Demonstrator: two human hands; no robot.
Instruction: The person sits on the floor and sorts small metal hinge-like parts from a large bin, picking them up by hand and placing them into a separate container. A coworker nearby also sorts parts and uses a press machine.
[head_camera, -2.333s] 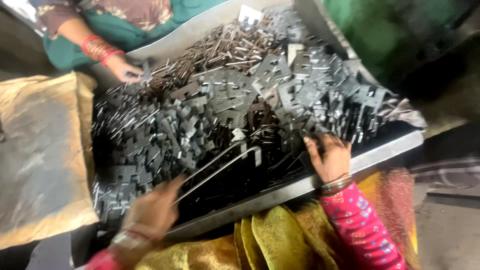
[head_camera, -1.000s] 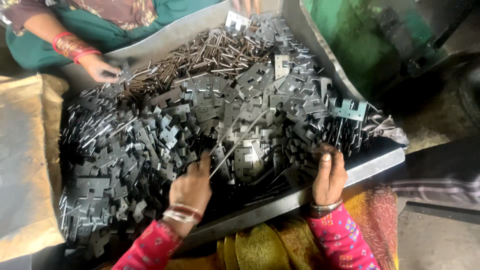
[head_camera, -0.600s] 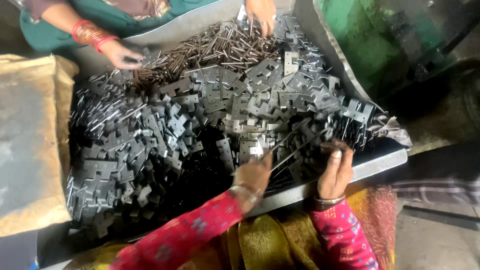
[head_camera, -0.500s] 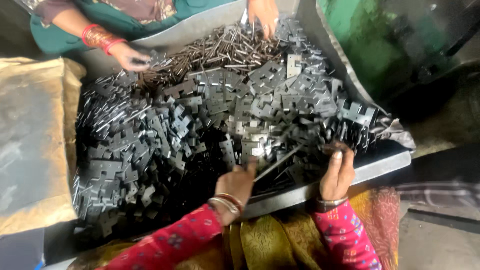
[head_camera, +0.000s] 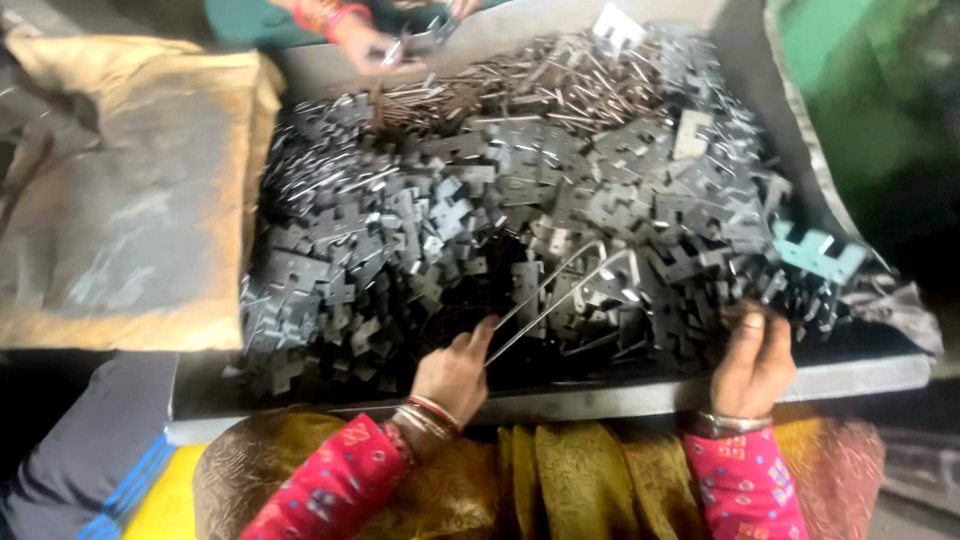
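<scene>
co-worker's hand (head_camera: 368, 45): arm cut off by the top edge
right hand (head_camera: 752, 362): fingertips buried among the stamped metal plates (head_camera: 560, 190)
green machine (head_camera: 850, 90): blurred, cropped

Left hand (head_camera: 455, 372) on bent wire rod (head_camera: 560, 292)

I see a metalworking workshop: a grey steel tray (head_camera: 640, 398) heaped with stamped grey cross-shaped metal plates (head_camera: 400, 230) and bent wire rods (head_camera: 560, 290).

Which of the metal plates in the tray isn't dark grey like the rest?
The teal-coloured plate at the pile's far right edge, above the right hand; the other plates are dark grey.
</scene>
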